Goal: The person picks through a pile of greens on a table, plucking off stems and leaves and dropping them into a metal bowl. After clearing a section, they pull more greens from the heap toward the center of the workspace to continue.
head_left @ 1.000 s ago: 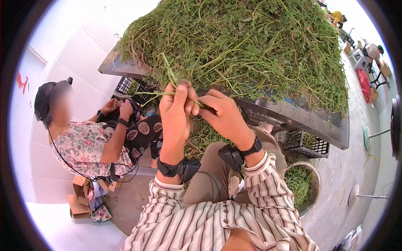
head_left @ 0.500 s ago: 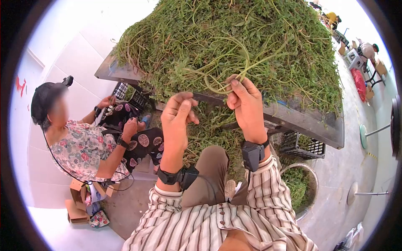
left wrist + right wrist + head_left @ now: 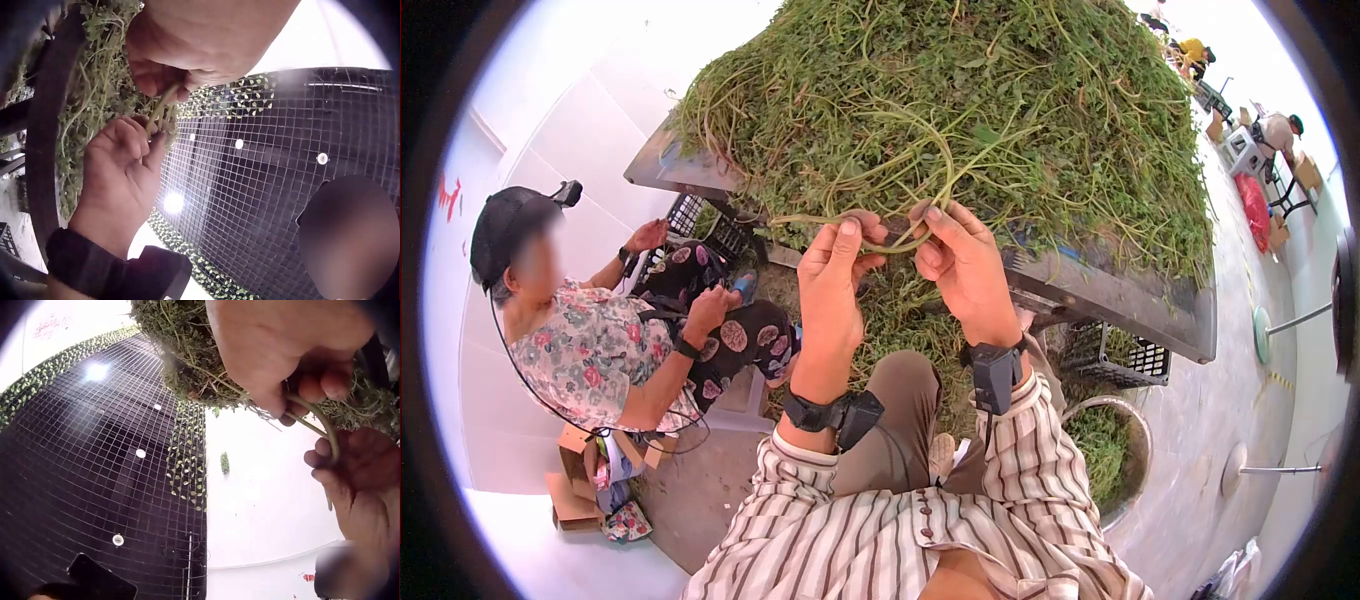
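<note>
Though slender, a curved green stem [image 3: 329, 427]

White panelled wall [image 3: 585, 140], grey floor [image 3: 1195, 430], dark gridded ceiling [image 3: 81, 469], bright light [image 3: 97, 372], leafy trim [image 3: 187, 450]

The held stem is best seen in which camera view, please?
Head view: the stem spans left hand and right hand, one end extending past the left. Right wrist shows its bend close up; left wrist, only a short piece.

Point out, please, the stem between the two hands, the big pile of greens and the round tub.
Stem [image 3: 329, 427]: right wrist view, on its curved part.
Pile of greens [image 3: 960, 90]: head view, near its middle.
Tub [image 3: 1144, 450]: head view, right side of its rim.
</note>
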Demonstrator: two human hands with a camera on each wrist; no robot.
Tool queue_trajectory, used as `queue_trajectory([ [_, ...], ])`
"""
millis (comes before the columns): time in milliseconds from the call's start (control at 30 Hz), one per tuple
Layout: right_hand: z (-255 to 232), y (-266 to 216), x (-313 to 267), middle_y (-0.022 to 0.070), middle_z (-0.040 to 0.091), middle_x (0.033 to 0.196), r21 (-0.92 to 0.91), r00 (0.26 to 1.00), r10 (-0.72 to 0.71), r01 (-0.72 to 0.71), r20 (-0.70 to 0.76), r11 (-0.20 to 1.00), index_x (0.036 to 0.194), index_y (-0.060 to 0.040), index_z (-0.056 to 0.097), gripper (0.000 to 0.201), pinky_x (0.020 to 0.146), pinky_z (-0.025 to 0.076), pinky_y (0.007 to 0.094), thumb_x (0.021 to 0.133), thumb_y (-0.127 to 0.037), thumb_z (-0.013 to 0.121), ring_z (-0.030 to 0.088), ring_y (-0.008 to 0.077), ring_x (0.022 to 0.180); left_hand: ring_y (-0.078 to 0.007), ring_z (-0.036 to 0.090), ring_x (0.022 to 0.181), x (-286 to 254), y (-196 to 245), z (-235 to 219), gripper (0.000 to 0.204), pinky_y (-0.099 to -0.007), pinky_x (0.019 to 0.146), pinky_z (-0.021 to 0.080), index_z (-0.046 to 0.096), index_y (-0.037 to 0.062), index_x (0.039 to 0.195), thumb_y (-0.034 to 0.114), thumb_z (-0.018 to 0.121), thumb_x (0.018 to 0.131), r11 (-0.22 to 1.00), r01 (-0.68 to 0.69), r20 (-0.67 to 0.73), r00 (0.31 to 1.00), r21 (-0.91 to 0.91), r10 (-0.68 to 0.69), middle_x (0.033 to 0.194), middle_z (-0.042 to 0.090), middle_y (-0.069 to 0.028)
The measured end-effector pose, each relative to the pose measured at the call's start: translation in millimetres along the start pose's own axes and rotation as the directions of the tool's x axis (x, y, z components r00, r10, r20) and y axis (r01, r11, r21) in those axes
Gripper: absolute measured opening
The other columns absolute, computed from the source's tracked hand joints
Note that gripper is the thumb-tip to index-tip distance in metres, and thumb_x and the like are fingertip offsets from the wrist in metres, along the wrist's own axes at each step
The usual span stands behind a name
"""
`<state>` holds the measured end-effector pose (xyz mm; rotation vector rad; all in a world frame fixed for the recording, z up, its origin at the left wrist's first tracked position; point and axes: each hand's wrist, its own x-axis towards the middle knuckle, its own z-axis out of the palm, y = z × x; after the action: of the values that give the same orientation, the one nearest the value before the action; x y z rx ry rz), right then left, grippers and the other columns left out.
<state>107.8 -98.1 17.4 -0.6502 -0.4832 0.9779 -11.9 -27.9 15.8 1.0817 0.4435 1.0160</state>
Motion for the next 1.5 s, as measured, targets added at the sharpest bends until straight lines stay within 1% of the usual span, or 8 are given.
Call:
queue_trajectory([
  [200, -6, -1, 3, -0.0027, 0.052, 0.068, -0.064, 1.0, -0.011, 0.011, -0.007, 0.998, 0.091, -0.0017, 0.061, 0.014, 0.043, 0.032, 0.0189, 0.089, -0.013, 0.055, 0.041, 0.0029, 0.049, -0.0093, 0.056, 0.071, -9, 7, -1, 0.024, -0.0211, 0.062, 0.045, 0.06, 0.0022, 0.096, 0.025, 0.054, 0.091, 0.968, 0.149, 0.01, 0.988, 0.201, -0.154, 0.086, 0.061, -0.0022],
  [267, -3, -3, 1, -0.0026, 0.051, 0.067, -0.231, 0.997, -0.073, 0.066, -0.025, 0.971, 0.091, -0.0017, 0.062, 0.015, 0.043, 0.032, 0.0189, 0.089, -0.014, 0.054, 0.04, 0.0028, 0.049, -0.0088, 0.049, 0.065, -15, 7, -3, 0.021, -0.0224, 0.055, 0.04, 0.059, -0.0003, 0.092, 0.02, 0.056, 0.089, 0.808, 0.017, -0.063, 0.998, 0.589, 0.025, 0.08, 0.057, -0.0027],
  [500, 4, -3, -3, -0.0049, 0.046, 0.058, -0.376, 0.995, -0.102, 0.098, 0.01, 0.921, 0.089, -0.0015, 0.063, 0.016, 0.043, 0.03, 0.0188, 0.089, -0.015, 0.055, 0.039, 0.0028, 0.047, -0.0056, 0.043, 0.061, -21, 13, 10, 0.011, -0.0216, 0.053, 0.037, 0.056, 0.0, 0.082, 0.009, 0.062, 0.084, 0.566, -0.418, 0.073, 0.843, 0.711, 0.532, 0.07, 0.052, -0.0002],
  [567, 6, -3, -4, -0.006, 0.043, 0.055, -0.417, 0.985, -0.169, 0.137, -0.04, 0.898, 0.087, -0.0016, 0.062, 0.015, 0.043, 0.029, 0.0186, 0.089, -0.014, 0.054, 0.038, 0.0019, 0.048, -0.006, 0.044, 0.062, -23, 15, 2, 0.009, -0.0208, 0.054, 0.038, 0.057, -0.0003, 0.088, 0.006, 0.061, 0.083, 0.715, -0.201, -0.034, 0.953, 0.67, 0.3, 0.078, 0.054, -0.0029],
  [767, 4, -3, -5, -0.0059, 0.042, 0.057, -0.554, 0.985, -0.165, 0.164, 0.049, 0.816, 0.084, -0.0022, 0.061, 0.013, 0.044, 0.027, 0.0193, 0.088, -0.012, 0.053, 0.035, 0.0009, 0.049, -0.0099, 0.051, 0.063, -24, 12, 19, 0.021, -0.0224, 0.056, 0.042, 0.059, -0.002, 0.102, 0.003, 0.061, 0.081, 0.637, -0.359, 0.147, 0.921, 0.683, 0.361, 0.08, 0.061, -0.007],
  [1033, 12, 8, -7, -0.0029, 0.046, 0.058, -0.476, 0.978, -0.203, 0.198, 0.043, 0.857, 0.086, 0.0007, 0.059, 0.013, 0.043, 0.034, 0.0193, 0.089, -0.011, 0.052, 0.042, 0.0036, 0.046, -0.0084, 0.052, 0.057, -7, 6, 7, 0.019, -0.0224, 0.049, 0.042, 0.06, -0.003, 0.102, 0.008, 0.055, 0.087, 0.775, -0.068, -0.004, 0.996, 0.629, 0.09, 0.079, 0.063, -0.0052],
  [1267, 5, -9, -3, -0.003, 0.046, 0.061, -0.369, 0.963, -0.249, 0.197, -0.099, 0.908, 0.09, 0.0001, 0.061, 0.017, 0.047, 0.041, 0.0195, 0.09, -0.014, 0.052, 0.045, 0.0045, 0.049, -0.0073, 0.052, 0.055, 9, 8, -32, 0.021, -0.0204, 0.045, 0.042, 0.057, -0.002, 0.102, 0.015, 0.054, 0.091, 0.993, -0.068, -0.202, 0.978, -0.097, 0.047, 0.073, 0.059, -0.0026],
  [1500, 5, -4, -4, -0.0039, 0.046, 0.06, -0.315, 0.976, -0.205, 0.171, -0.075, 0.934, 0.094, -0.0002, 0.062, 0.02, 0.048, 0.042, 0.0199, 0.09, -0.017, 0.052, 0.045, 0.004, 0.051, -0.0058, 0.051, 0.057, -22, 19, 12, 0.017, -0.0184, 0.048, 0.04, 0.063, -0.0007, 0.099, 0.011, 0.056, 0.088, 0.888, -0.098, -0.023, 0.992, 0.449, 0.121, 0.076, 0.06, -0.0017],
])
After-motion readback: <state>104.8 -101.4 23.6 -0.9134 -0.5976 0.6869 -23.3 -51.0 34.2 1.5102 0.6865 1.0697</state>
